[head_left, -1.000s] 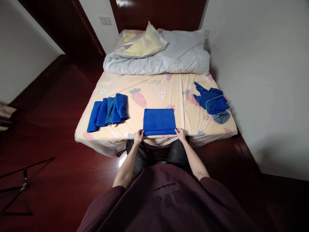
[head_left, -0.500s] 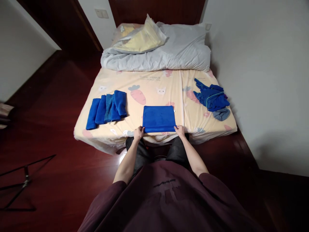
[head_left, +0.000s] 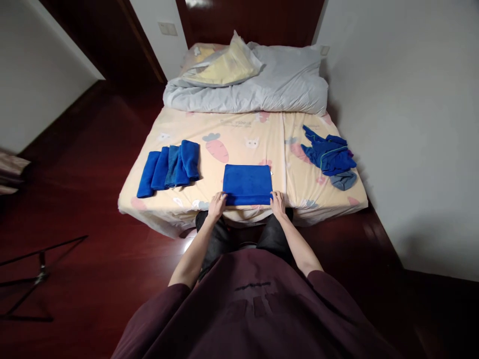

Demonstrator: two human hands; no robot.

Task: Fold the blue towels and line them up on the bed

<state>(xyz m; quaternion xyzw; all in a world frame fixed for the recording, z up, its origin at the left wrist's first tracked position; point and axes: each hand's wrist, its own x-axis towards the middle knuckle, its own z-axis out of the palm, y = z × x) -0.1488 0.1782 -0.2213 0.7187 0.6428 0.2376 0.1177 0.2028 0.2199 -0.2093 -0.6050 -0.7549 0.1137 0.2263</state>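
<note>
A blue towel (head_left: 247,178) lies flat on the near part of the bed, with its front edge turned up into a narrow fold. At that fold's left end, my left hand (head_left: 217,204) has its fingers closed on the cloth. My right hand (head_left: 277,203) grips the opposite end in the same way. Several rolled or folded blue towels (head_left: 160,169) lie side by side to the left. On the right is a crumpled heap of blue cloths (head_left: 331,153), with a grey-blue piece (head_left: 343,180) at its near end.
The bed (head_left: 239,142) has a carrot-patterned sheet. A grey quilt (head_left: 288,75) and a yellow-and-white pillow (head_left: 226,67) are bunched at its head. Walls stand behind and to the right. A black tripod leg (head_left: 41,271) is on the floor at left.
Both hands have shifted slightly forward along the towel's ends, with fingers further over the front fold. The whole view has also tilted a little.
</note>
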